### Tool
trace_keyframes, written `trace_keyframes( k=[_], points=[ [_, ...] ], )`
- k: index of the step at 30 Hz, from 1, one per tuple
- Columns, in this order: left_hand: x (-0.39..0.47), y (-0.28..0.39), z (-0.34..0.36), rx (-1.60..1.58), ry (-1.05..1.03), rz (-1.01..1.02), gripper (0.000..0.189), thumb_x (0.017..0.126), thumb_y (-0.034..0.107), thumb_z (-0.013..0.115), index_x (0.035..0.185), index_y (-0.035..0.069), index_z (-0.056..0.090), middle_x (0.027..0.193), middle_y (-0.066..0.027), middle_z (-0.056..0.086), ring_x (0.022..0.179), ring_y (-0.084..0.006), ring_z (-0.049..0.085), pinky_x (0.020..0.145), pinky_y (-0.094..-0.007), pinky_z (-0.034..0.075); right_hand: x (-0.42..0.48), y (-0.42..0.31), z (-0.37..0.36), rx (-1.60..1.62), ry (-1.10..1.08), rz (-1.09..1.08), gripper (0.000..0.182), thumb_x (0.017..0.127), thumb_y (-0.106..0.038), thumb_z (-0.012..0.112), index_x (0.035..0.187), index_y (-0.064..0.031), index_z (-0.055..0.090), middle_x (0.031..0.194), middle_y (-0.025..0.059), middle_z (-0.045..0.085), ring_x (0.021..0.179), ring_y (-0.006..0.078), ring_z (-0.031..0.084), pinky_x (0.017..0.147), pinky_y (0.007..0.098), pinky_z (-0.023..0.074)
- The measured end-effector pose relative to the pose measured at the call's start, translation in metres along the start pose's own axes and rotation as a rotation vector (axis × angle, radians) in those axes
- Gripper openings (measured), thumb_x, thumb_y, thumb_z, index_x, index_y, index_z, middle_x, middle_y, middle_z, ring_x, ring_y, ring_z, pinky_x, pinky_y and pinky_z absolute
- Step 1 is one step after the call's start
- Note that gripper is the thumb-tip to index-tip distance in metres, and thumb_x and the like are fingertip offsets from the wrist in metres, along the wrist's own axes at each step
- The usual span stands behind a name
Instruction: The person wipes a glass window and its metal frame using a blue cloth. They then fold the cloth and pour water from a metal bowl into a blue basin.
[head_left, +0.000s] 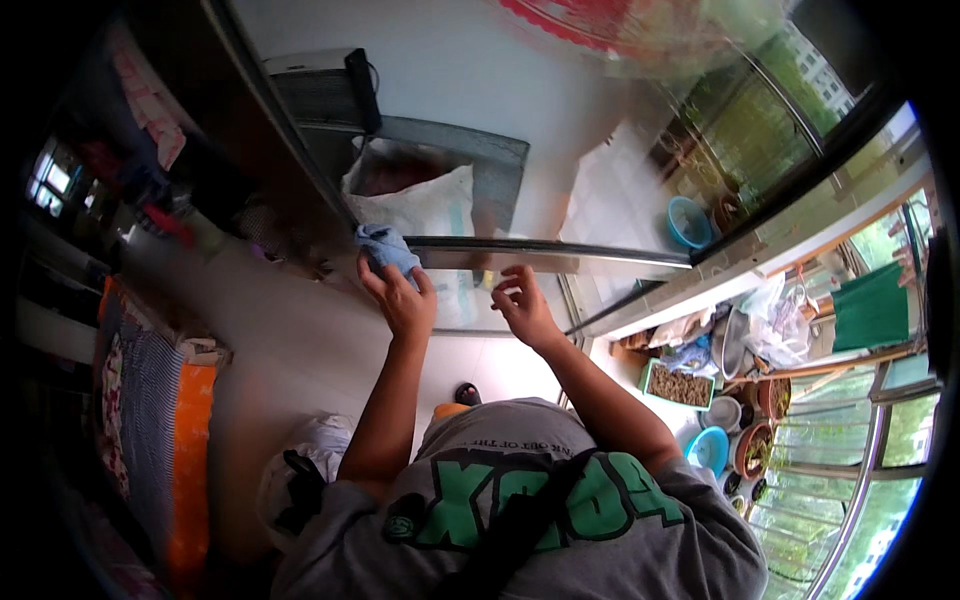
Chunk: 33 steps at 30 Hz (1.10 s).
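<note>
A blue cloth (388, 251) is bunched in my left hand (405, 300), which holds it against the corner of a dark-framed glass door (480, 97), where the upright edge meets the horizontal rail (540, 246). My right hand (523, 304) hangs just below that rail with fingers bent and apart, and nothing shows in it. The glass carries reflections. A white woven sack (416, 199) with an open top shows in or through the pane above the cloth.
Potted plants (754, 450), a blue basin (707, 450) and a green planter (679, 384) stand at the right by the windows. At the left is a bed-like surface with an orange edge (196, 442). A white plastic bag (322, 442) lies near my left side.
</note>
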<state>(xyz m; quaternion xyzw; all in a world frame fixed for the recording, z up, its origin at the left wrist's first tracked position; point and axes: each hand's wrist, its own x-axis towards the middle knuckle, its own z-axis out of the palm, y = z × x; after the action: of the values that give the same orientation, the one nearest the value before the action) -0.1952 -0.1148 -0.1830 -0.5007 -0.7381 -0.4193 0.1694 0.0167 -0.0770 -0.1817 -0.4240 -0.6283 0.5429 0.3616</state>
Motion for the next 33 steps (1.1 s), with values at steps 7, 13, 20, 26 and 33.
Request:
trace_keyframes(
  k=[7,13,20,26,33],
  points=[
    [-0.002,0.026,-0.007,-0.232,-0.187,-0.106,0.055,0.075,-0.003,0.061,0.126,-0.014,0.042,0.143,-0.0352,0.027,0.131,-0.0549,0.035,0.112,-0.0563,0.032,-0.002,-0.03,0.013,-0.219,0.093,-0.303,0.057,0.086,-0.006,0.069,0.137,-0.0069,0.043,0.121,0.021,0.054,0.089,0.0307,0.067,0.077,0.0386,0.0569],
    [-0.008,0.052,-0.01,-0.36,-0.326,-0.062,0.057,0.072,-0.005,0.06,0.127,-0.01,0.045,0.139,-0.031,0.032,0.126,-0.0517,0.042,0.111,-0.0547,0.036,-0.006,-0.047,0.013,-0.439,0.127,-0.502,0.067,0.081,-0.006,0.07,0.144,-0.0144,0.048,0.126,0.0203,0.051,0.1,0.0357,0.061,0.084,0.0441,0.0558],
    [-0.014,0.081,-0.006,-0.542,-0.464,-0.007,0.071,0.072,-0.006,0.057,0.142,0.0,0.042,0.141,-0.0274,0.032,0.129,-0.0483,0.042,0.104,-0.0503,0.045,-0.013,-0.041,-0.005,-0.625,0.175,-0.55,0.069,0.078,-0.012,0.074,0.144,-0.0194,0.053,0.122,0.0181,0.052,0.101,0.0351,0.059,0.087,0.044,0.0537],
    [-0.024,0.102,0.008,-0.506,-0.512,0.071,0.072,0.074,-0.005,0.058,0.144,0.001,0.041,0.144,-0.0268,0.031,0.131,-0.046,0.041,0.101,-0.0476,0.049,-0.02,-0.038,-0.032,-0.651,0.236,-0.482,0.07,0.075,-0.014,0.077,0.141,-0.0171,0.054,0.12,0.0171,0.054,0.102,0.0355,0.06,0.088,0.0441,0.0535],
    [-0.035,0.132,0.026,-0.542,-0.579,0.148,0.069,0.078,-0.001,0.062,0.145,0.003,0.044,0.143,-0.0256,0.031,0.126,-0.0433,0.047,0.095,-0.0439,0.053,-0.027,-0.029,-0.069,-0.616,0.307,-0.383,0.06,0.076,-0.012,0.077,0.133,-0.0141,0.057,0.117,0.0165,0.056,0.103,0.0371,0.061,0.087,0.0443,0.054]
  ],
)
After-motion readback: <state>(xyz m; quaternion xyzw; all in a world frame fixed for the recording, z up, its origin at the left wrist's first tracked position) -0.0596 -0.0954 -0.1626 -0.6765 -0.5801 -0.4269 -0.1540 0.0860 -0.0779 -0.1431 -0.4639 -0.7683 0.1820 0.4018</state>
